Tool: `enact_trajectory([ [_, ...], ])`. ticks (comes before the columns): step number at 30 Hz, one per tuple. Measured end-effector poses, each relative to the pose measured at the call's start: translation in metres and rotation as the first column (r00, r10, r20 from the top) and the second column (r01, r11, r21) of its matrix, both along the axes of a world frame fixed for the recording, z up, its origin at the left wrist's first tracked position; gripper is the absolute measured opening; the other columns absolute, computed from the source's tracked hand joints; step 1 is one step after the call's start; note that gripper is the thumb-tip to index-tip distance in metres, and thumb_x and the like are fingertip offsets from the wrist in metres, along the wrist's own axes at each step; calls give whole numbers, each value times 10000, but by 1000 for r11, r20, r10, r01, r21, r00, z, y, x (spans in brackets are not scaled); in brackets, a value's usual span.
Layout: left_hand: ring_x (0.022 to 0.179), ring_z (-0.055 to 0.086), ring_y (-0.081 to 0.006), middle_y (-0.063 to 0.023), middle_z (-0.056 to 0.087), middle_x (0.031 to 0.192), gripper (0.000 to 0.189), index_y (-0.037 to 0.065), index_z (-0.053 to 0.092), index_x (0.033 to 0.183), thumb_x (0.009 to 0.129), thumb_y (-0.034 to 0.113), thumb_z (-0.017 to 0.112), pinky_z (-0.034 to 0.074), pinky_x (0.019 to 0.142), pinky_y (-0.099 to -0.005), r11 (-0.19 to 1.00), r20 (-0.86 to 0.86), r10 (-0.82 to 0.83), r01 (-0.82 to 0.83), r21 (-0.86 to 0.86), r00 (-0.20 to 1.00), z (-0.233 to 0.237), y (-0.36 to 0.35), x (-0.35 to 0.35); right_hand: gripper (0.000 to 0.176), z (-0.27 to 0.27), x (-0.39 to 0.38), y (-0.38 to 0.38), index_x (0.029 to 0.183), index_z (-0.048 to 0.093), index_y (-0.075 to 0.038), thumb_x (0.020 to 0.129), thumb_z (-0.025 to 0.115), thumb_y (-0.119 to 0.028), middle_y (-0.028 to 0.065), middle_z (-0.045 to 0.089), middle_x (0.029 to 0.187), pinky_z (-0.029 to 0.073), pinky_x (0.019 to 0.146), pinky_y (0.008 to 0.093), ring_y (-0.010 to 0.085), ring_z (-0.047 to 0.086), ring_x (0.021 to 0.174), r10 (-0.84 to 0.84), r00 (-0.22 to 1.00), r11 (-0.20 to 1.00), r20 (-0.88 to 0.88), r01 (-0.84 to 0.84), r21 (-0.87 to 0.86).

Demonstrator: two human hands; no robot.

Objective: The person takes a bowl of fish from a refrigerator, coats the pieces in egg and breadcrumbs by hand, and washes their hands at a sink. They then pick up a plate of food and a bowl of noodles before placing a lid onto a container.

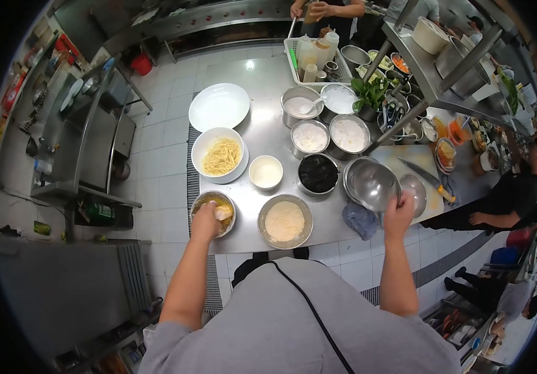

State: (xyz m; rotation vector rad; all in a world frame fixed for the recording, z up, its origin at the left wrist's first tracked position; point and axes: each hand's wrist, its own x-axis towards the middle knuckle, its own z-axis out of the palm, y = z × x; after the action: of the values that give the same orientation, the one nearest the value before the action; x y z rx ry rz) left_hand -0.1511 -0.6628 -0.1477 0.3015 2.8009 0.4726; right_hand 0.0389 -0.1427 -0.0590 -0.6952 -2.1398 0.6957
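Note:
My left hand (205,220) reaches into a metal bowl (233,219) at the table's front left edge. Its fingers are curled beside a pale, yellow-coated piece of food (223,212); what lies inside them is hidden. My right hand (398,215) grips the rim of a shiny metal mixing bowl (373,183), which is tilted over other metal bowls. Between my hands stands a metal bowl of pale crumbs (285,221). Behind it are a small white bowl of cream-coloured contents (265,172) and a pot of something black (318,174).
A white bowl of yellow strips (221,156) and a large white plate (220,107) are at the left. Pots of white powder (350,134) stand at the back. A knife (427,179) lies on the cutting board (399,156), near a blue cloth (361,219). Other people stand beyond.

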Motion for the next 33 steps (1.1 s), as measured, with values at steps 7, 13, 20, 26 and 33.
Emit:
enact_trajectory([
  [7,1030,700,-404,-187,726,1125,375,63,691,1237,869,78,626,556,914,-501,991,-123,-70,83,105,990,37,-6,3,178,-101,81,-117,884,501,-23,945,665,-59,63,565,825,537,651,324,161,576,707,-203,976,798,81,213,-563],
  [13,1229,620,-393,-215,628,1333,529,64,665,1330,814,178,697,535,1023,-481,959,-133,-262,274,78,956,36,-11,1,215,-125,74,-148,1086,570,-17,1003,687,-177,117,639,981,615,621,353,213,675,751,-249,969,276,3,74,-958],
  [20,1216,591,-479,-273,584,1301,530,47,606,1370,846,77,673,507,1051,-500,964,131,-258,246,101,957,11,-4,-26,322,-126,83,-182,1283,592,-19,1011,674,-170,90,627,1148,554,761,333,193,646,942,-270,960,691,81,252,-677],
  [26,1139,670,-420,-224,655,1272,495,36,585,1362,874,-31,635,557,964,-481,949,9,-314,314,-14,949,16,-20,-6,310,-70,38,-223,1221,642,-20,938,719,-117,155,650,1207,540,881,359,266,658,1031,198,979,956,49,-181,-232],
  [33,1131,681,-401,-245,698,1230,410,24,619,1329,921,67,619,539,983,-492,965,48,-246,240,103,968,46,-19,-7,529,-55,-30,-234,1326,648,-75,829,794,-182,224,599,1384,480,1079,500,422,586,1259,512,728,838,456,-541,-76],
])
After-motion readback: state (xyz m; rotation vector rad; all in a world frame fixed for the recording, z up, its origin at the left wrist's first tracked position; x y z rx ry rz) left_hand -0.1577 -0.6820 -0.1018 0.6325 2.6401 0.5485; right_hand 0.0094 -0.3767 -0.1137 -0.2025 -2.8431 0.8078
